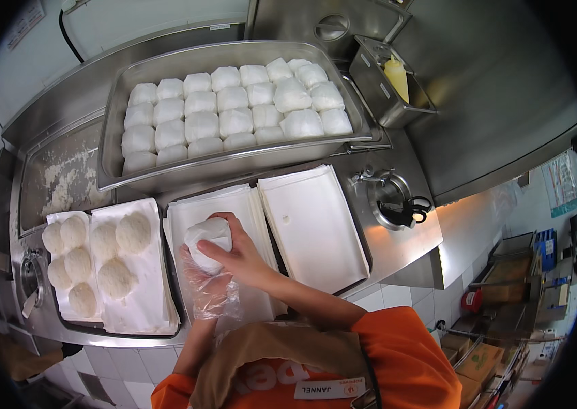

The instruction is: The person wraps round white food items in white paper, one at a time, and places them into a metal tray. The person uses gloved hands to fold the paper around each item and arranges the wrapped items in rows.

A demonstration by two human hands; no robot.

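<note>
Both hands hold a ball wrapped in white paper (206, 236) above a stack of white paper sheets (186, 204). My left hand (211, 289), in a clear plastic glove, cups it from below. My bare right hand (242, 255) curls around its far side, the thumb pressing on the near face. To the left, several unwrapped rice balls (116, 278) sit on two paper stacks (150, 307). A deep steel pan (237, 153) beyond my hands holds rows of similar white paper-wrapped bundles (201, 125).
Another paper stack (314, 225) lies right of my hands, with a small speck on it. Farther right, a round steel well (390, 189) holds black-handled scissors (416, 209). A yellow squeeze bottle (395, 79) stands in a steel container (370, 82). Rice residue (68, 179) covers a steel tray at left.
</note>
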